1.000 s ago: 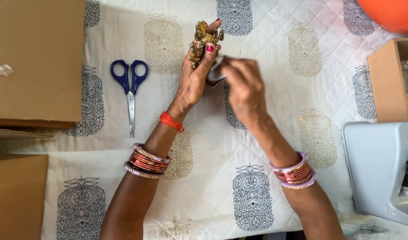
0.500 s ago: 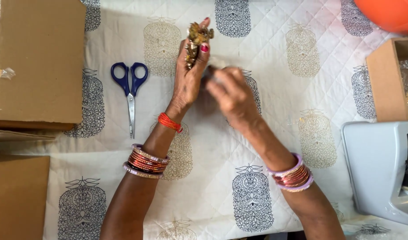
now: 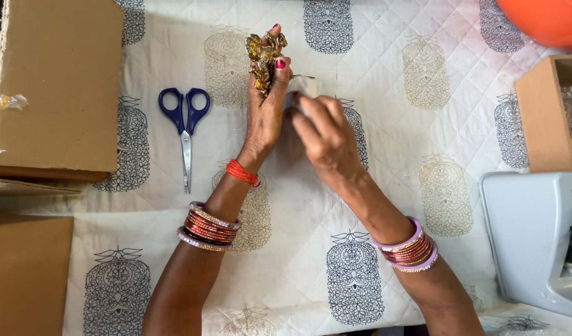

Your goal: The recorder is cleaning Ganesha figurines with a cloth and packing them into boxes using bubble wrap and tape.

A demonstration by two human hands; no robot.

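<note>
My left hand (image 3: 265, 112) holds a small golden metal figurine (image 3: 264, 57) upright between thumb and fingers, above a white quilted cloth (image 3: 385, 205) printed with grey and gold motifs. My right hand (image 3: 320, 134) is right beside it, fingers curled on a small white piece (image 3: 303, 84) pressed against the left hand's side. What the white piece is I cannot make out. Both wrists wear stacks of red and lilac bangles; the left wrist also has a red thread.
Blue-handled scissors (image 3: 185, 134) lie shut left of my hands. A large cardboard box (image 3: 55, 87) fills the upper left, with brown card (image 3: 24, 274) below it. A small open carton (image 3: 547, 118) and a grey machine (image 3: 535, 242) stand right; an orange round object (image 3: 547, 18) is top right.
Both hands have shifted slightly left together. My right hand has moved lower along the figurine's side, now with the white piece showing at its fingertips.
</note>
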